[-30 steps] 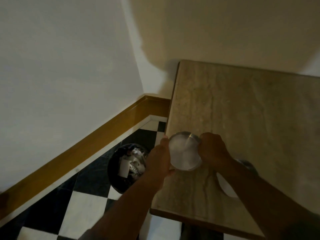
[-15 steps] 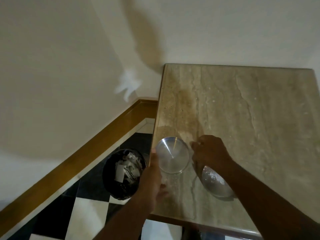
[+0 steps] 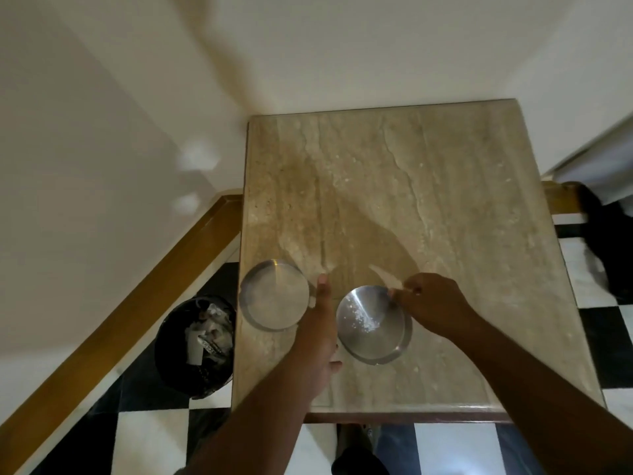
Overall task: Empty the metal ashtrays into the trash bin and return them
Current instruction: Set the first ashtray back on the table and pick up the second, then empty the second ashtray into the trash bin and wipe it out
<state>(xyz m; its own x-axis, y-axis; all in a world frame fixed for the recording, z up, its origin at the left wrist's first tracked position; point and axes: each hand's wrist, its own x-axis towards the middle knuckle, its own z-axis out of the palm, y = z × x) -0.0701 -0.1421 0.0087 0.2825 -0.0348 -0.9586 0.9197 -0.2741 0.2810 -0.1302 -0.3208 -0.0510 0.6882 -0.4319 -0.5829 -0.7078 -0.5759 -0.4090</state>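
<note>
Two round metal ashtrays sit on the marble table. The left ashtray rests at the table's left edge and looks clean inside. The right ashtray holds whitish ash specks. My left hand lies flat between the two ashtrays, fingers stretched out, holding nothing. My right hand pinches the far right rim of the right ashtray. The black trash bin stands on the floor left of the table, with crumpled paper inside.
The table stands in a wall corner. A wooden skirting board runs along the left wall. The floor is black and white tile. A dark object sits on the floor at the right.
The left ashtray was set down at the table's left edge and both hands let it go. My right hand moved onto the right ashtray's rim. The camera swung right.
</note>
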